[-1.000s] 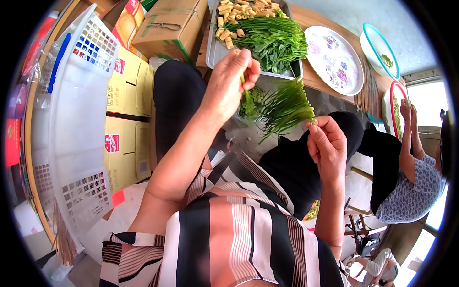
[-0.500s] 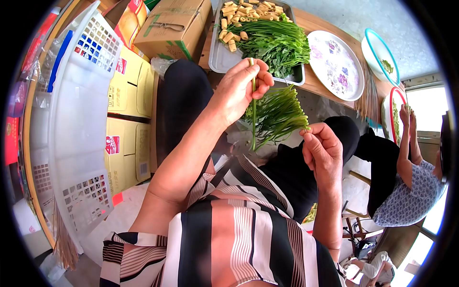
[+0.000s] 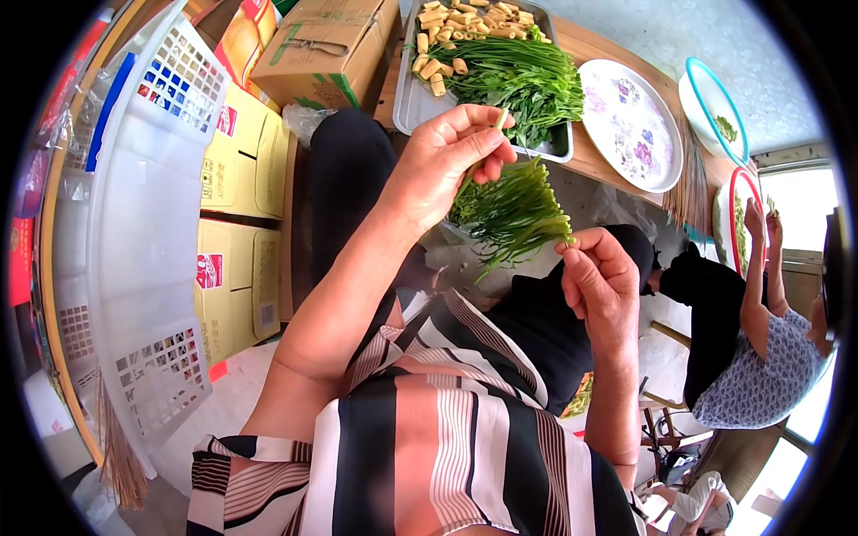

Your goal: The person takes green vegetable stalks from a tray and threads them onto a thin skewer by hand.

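My left hand (image 3: pixel 442 165) is closed in a pinch on a thin green stem (image 3: pixel 501 119), whose tip pokes out above the fingers. To the right and lower, my right hand (image 3: pixel 603 277) pinches the near end of a row of green stems (image 3: pixel 523 214), lined up side by side; a thin stick shows faintly at my fingertips. The leafy ends of that row hang toward the lower left. Beyond my hands, a metal tray (image 3: pixel 416 109) holds a heap of long greens (image 3: pixel 527 80) and several tan tubular pieces (image 3: pixel 437 67).
Right of the tray, a floral oval plate (image 3: pixel 630 125), thin sticks (image 3: pixel 693 183), a blue-rimmed bowl (image 3: pixel 715 112) and a red-rimmed bowl (image 3: pixel 740 223) line the bench. A co-worker (image 3: pixel 760 371) sits at right. Cartons (image 3: pixel 237 259) and a white basket (image 3: pixel 143 250) stand at left.
My left hand has moved right from beside the tray, and the stem in it has changed its tilt. My right hand has shifted slightly left with the row of greens.
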The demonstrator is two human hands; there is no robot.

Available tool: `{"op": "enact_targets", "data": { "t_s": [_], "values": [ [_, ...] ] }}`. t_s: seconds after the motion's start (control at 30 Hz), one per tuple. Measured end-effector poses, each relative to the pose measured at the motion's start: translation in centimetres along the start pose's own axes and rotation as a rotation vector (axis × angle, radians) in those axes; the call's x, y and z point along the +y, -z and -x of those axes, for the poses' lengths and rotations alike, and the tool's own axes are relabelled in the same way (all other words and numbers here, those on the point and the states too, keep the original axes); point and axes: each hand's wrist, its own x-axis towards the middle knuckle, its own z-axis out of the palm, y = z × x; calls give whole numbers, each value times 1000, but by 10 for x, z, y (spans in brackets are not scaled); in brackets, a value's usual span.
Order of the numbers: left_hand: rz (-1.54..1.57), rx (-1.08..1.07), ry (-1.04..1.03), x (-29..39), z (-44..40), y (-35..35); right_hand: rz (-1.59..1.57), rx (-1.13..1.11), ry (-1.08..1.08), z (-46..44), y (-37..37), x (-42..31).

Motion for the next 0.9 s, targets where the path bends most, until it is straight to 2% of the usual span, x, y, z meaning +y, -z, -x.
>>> {"op": "enact_targets", "data": {
  "t_s": [0.37, 0.9],
  "values": [
    [127, -11, 57, 1, 3, 1, -16, -8, 5, 0, -4, 3],
    [64, -12, 26, 4, 3, 2, 2, -15, 0, 1, -4, 1]
  ]
}}
